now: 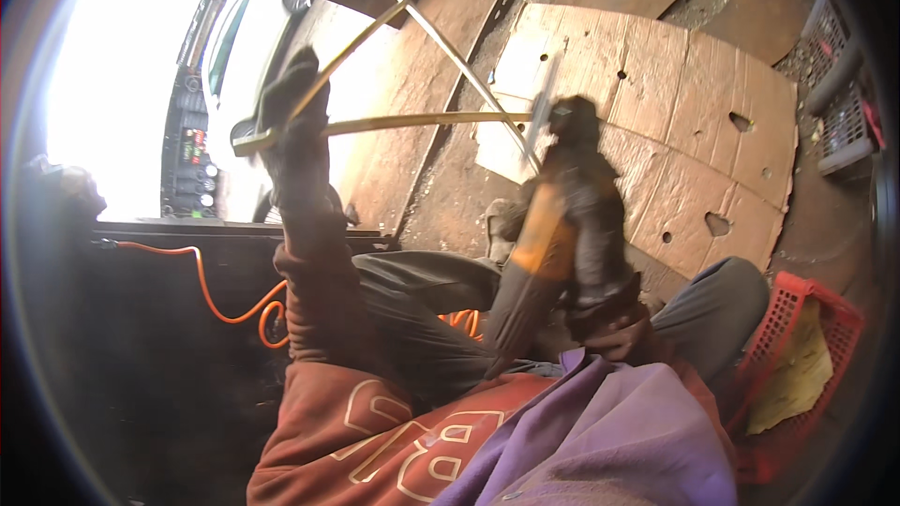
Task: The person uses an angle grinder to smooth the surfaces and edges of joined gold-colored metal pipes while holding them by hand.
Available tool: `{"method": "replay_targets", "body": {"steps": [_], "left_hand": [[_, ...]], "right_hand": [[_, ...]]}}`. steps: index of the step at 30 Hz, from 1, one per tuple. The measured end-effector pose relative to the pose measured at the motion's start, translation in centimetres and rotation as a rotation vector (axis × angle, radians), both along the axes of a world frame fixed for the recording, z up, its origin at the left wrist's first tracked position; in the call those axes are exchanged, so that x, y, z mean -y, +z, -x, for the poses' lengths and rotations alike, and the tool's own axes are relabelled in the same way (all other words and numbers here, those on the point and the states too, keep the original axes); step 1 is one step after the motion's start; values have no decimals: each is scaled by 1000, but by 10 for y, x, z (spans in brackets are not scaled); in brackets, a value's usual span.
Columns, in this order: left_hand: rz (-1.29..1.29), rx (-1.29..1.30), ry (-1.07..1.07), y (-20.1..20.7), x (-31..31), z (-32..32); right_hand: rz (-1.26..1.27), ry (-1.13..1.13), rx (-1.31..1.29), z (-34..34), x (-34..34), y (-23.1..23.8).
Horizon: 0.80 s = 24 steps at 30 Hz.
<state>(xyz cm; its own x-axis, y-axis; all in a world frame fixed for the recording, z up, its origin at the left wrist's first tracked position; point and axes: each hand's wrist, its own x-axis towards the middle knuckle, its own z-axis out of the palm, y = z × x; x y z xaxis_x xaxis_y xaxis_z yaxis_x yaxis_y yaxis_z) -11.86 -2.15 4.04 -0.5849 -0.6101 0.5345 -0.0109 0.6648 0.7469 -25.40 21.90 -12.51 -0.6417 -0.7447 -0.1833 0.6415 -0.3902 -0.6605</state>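
Observation:
My gloved left hand [298,98] is closed around one corner of a thin metal triangular frame [412,121], held up in front of me. The frame's far corner points away from me, and its third corner lies to the right. In my gloved right hand [598,220] is an orange and black angle grinder [546,234], its body slanting back toward my lap. Its thin disc, blurred and seen nearly edge-on, is at the frame's right corner. Whether disc and metal touch, I cannot tell.
A flattened cardboard sheet [647,122] with holes lies on the ground ahead. A red plastic basket [797,286] stands at my right, with grey crates [844,136] farther off. An orange cord [197,267] runs across a dark surface [169,365] at left. A vehicle [248,42] stands beyond.

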Motion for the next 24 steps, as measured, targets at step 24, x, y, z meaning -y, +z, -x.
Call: {"method": "replay_targets", "body": {"steps": [24], "left_hand": [[-543, -169, -658, 13, 20, 76]], "right_hand": [[-345, -17, 362, 116, -65, -79]]}}
